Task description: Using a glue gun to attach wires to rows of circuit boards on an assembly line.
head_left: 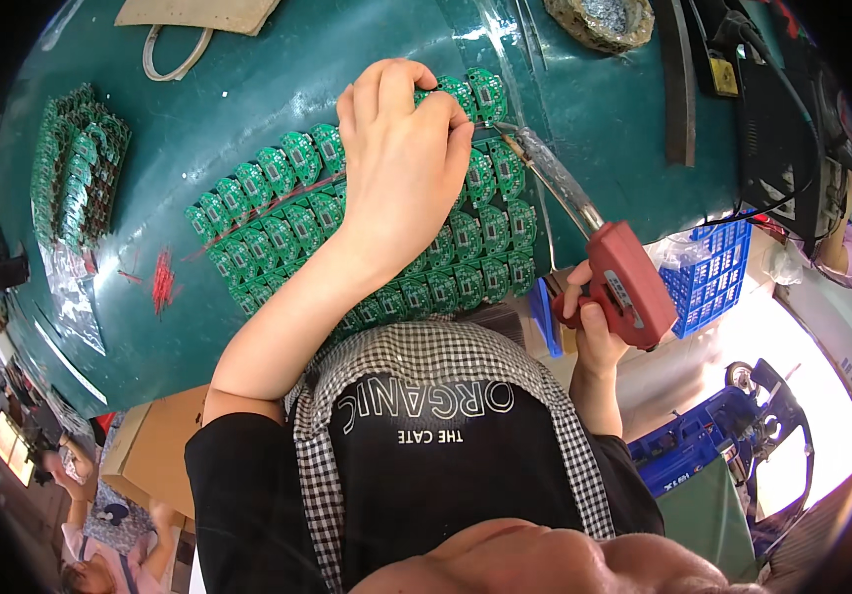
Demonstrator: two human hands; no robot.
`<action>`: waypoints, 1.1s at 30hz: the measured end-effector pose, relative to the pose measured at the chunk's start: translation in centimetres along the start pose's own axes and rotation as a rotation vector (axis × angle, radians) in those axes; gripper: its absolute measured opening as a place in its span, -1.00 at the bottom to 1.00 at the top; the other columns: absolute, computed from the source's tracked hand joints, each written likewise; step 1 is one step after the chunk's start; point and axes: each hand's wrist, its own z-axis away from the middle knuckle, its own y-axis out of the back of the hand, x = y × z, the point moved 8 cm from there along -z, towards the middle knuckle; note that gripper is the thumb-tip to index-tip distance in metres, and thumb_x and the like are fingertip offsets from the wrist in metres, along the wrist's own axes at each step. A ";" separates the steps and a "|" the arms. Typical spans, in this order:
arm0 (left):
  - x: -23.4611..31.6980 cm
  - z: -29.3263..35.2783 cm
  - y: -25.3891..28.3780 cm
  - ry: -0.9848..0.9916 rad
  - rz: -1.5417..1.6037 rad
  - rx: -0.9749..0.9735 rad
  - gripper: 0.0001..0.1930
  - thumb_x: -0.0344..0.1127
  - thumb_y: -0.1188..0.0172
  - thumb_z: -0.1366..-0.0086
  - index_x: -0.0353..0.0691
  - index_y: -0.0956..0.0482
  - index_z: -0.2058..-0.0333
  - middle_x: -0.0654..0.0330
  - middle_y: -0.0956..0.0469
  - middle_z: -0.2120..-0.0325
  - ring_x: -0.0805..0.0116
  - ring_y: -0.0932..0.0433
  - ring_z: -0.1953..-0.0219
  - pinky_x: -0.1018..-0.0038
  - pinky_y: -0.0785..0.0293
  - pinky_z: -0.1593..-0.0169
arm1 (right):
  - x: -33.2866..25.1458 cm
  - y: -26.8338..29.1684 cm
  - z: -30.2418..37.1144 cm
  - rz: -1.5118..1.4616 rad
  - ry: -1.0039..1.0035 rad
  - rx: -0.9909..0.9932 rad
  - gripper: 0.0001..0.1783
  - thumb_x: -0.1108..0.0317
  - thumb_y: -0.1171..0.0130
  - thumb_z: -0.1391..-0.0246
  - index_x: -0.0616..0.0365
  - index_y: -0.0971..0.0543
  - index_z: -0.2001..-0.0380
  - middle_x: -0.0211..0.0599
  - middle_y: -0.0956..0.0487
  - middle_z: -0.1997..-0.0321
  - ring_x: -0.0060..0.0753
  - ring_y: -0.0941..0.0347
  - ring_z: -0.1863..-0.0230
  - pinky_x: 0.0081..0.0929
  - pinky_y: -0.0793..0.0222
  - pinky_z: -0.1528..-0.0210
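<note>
Rows of small green circuit boards lie on the table in front of me. Thin red wires run along the gap between the upper rows. My left hand rests over the top rows, its fingers curled and pressed together; what they pinch is hidden. A red soldering gun is gripped by my right hand around its handle. The gun's long metal tip reaches up and left to the upper boards, close to my left fingertips. Whether it touches a board I cannot tell.
More green boards are stacked at the left, beside a loose bundle of red wires. A round, crusted dish sits at the far right. A blue crate stands beyond the table's right edge. A person is at lower left.
</note>
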 end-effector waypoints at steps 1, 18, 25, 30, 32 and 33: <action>0.0 0.0 0.0 0.002 -0.006 -0.001 -0.92 -0.40 -0.18 0.02 -0.23 -0.48 0.52 0.12 -0.31 0.24 0.11 -0.23 0.04 0.28 -0.13 -0.01 | -0.2 -0.1 -0.1 0.042 0.000 0.012 -0.38 0.19 -0.16 0.08 0.41 -0.25 0.05 -0.12 -0.42 0.39 -0.56 -0.25 0.64 -0.67 -0.14 0.58; 0.5 0.0 -0.1 -0.025 -0.021 0.019 -0.91 -0.42 -0.19 0.03 -0.22 -0.46 0.53 0.11 -0.31 0.23 0.11 -0.24 0.05 0.28 -0.14 0.03 | 0.7 0.7 0.7 0.096 0.017 0.101 -0.36 0.14 -0.20 0.10 0.37 -0.28 0.05 -0.27 -0.39 0.51 -0.57 -0.27 0.64 -0.66 -0.17 0.58; 0.7 0.0 -0.1 -0.032 -0.031 0.023 -0.91 -0.43 -0.20 0.05 -0.22 -0.46 0.53 0.10 -0.32 0.23 0.10 -0.26 0.08 0.28 -0.16 0.05 | -0.1 0.1 0.4 0.092 0.029 0.043 -0.37 0.15 -0.20 0.10 0.38 -0.28 0.07 -0.15 -0.43 0.38 -0.54 -0.30 0.63 -0.65 -0.24 0.58; 0.7 0.0 -0.2 -0.029 -0.037 0.021 -0.91 -0.43 -0.19 0.05 -0.22 -0.46 0.53 0.10 -0.32 0.24 0.10 -0.27 0.08 0.28 -0.16 0.05 | -0.4 0.3 0.3 0.040 0.054 0.045 -0.37 0.16 -0.19 0.10 0.40 -0.26 0.07 0.00 -0.44 0.25 -0.51 -0.31 0.64 -0.65 -0.23 0.58; 0.7 0.0 -0.3 -0.026 -0.038 0.018 -0.91 -0.43 -0.19 0.04 -0.22 -0.46 0.53 0.10 -0.33 0.24 0.10 -0.27 0.08 0.28 -0.16 0.04 | -0.4 0.2 0.3 0.044 0.047 0.041 -0.37 0.16 -0.19 0.09 0.40 -0.26 0.06 0.00 -0.43 0.25 -0.51 -0.31 0.64 -0.65 -0.23 0.58; 0.7 0.0 -0.2 -0.031 -0.038 0.021 -0.91 -0.43 -0.19 0.04 -0.22 -0.46 0.53 0.10 -0.33 0.24 0.10 -0.27 0.09 0.28 -0.16 0.04 | -0.4 0.2 0.3 0.045 0.047 0.041 -0.37 0.16 -0.19 0.09 0.40 -0.26 0.06 0.00 -0.43 0.25 -0.51 -0.31 0.64 -0.65 -0.23 0.58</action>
